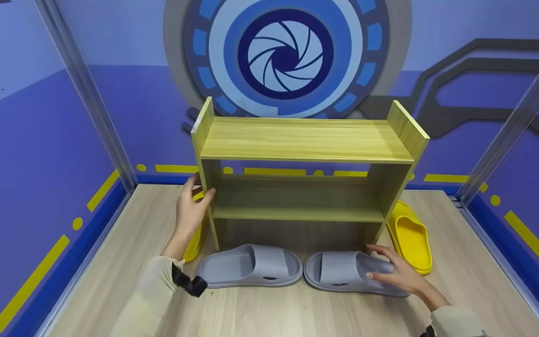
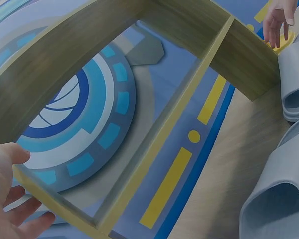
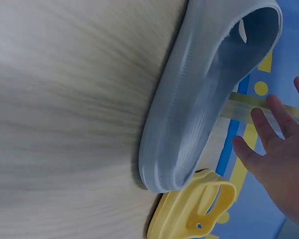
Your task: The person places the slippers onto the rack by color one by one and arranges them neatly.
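Observation:
A small wooden shelf (image 1: 297,199) stands upright on the wood-grain surface, with raised side panels and two boards. At its left side panel, my left hand (image 1: 193,206) holds the edge, thumb on the front and fingers on the outer side. My right hand (image 1: 403,271) hovers with spread fingers over the right grey slipper (image 1: 339,269), near the shelf's lower right side; the right wrist view shows nothing in that hand (image 3: 284,164). The left grey slipper (image 1: 251,265) lies toe to toe with the right one in front of the shelf.
A yellow slipper (image 1: 410,238) lies right of the shelf. Another yellow slipper (image 1: 195,238) lies on the left, partly hidden by my left hand and the shelf. Blue-purple printed walls (image 1: 124,117) with metal corner posts (image 1: 87,93) enclose the back and sides.

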Motion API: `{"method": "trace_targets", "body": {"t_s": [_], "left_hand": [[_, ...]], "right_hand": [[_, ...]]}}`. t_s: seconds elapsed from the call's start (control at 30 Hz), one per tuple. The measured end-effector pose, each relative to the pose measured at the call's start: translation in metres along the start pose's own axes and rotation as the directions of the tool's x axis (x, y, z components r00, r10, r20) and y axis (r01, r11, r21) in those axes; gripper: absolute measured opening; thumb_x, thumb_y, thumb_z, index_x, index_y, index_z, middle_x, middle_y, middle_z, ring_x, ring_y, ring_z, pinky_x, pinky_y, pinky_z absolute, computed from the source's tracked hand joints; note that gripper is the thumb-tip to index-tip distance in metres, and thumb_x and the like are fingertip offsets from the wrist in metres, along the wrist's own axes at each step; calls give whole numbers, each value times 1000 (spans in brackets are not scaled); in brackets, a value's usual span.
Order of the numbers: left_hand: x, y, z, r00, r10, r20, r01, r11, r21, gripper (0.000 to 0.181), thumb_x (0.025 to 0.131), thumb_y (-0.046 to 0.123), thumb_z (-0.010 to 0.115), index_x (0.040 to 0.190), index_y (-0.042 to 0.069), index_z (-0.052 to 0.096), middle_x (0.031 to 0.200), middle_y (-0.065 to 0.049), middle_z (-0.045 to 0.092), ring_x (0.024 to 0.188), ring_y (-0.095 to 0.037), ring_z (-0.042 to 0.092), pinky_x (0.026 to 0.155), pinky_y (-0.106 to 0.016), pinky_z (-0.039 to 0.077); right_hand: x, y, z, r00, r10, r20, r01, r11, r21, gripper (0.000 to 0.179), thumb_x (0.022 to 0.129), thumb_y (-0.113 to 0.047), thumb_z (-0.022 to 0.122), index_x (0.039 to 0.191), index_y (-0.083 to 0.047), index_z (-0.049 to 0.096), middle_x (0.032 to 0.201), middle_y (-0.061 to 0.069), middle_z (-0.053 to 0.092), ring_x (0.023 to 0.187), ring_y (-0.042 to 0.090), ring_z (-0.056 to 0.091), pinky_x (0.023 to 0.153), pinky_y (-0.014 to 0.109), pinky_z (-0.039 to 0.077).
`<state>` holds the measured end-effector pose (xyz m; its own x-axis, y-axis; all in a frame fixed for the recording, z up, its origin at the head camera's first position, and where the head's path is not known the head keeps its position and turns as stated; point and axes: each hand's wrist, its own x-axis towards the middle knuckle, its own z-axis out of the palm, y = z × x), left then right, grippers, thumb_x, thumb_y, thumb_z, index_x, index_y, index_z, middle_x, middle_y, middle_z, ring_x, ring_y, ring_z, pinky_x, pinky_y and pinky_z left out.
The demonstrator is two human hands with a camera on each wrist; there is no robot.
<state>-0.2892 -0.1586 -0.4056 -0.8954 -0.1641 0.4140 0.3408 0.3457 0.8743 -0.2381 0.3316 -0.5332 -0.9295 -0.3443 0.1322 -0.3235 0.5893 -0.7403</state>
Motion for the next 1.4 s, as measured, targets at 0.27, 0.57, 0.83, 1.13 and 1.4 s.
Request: {"method": "trace_targets", "body": {"t_s": [0.27,0.57,0.83,1.13,1.4], "left_hand": [[7,1,4,999,28,-35,-26,998,60,49,83,10,60,127,1,42,115,-17,49,102,-30,50,80,-38,44],[10,1,4,998,40,-40,-34,990,135,48,84,9,58,128,2,41,113,-18,51,98,-32,53,82,-40,42],[10,1,0,1000,20,3,-20,988,152,52,83,9,58,130,5,38,112,-20,53,95,-32,56,76,-40,45],[10,3,-3,999,2,37,-11,975,222,54,84,12,56,134,9,34,116,-21,52,88,-33,59,69,-41,48],[11,1,-3,999,25,37,-32,978,206,55,83,9,57,133,7,35,113,-22,54,87,-34,59,70,-42,48]], "right_hand": [[6,1,13,999,-24,36,27,996,-85,72,70,-35,72,131,-12,40,127,14,40,114,36,36,86,60,27],[9,3,19,994,-69,89,87,973,-214,84,65,-45,73,134,-15,36,126,15,37,113,38,35,82,59,31],[12,-2,20,987,32,155,28,930,-366,94,58,-48,75,136,-18,32,129,17,36,113,37,33,83,60,28],[14,0,23,989,-28,145,93,882,-463,99,53,-36,81,137,-15,31,120,14,43,107,33,39,85,53,30],[10,7,22,988,-19,154,86,895,-439,100,54,-47,77,137,-16,29,121,18,40,104,36,44,83,54,32]]}}
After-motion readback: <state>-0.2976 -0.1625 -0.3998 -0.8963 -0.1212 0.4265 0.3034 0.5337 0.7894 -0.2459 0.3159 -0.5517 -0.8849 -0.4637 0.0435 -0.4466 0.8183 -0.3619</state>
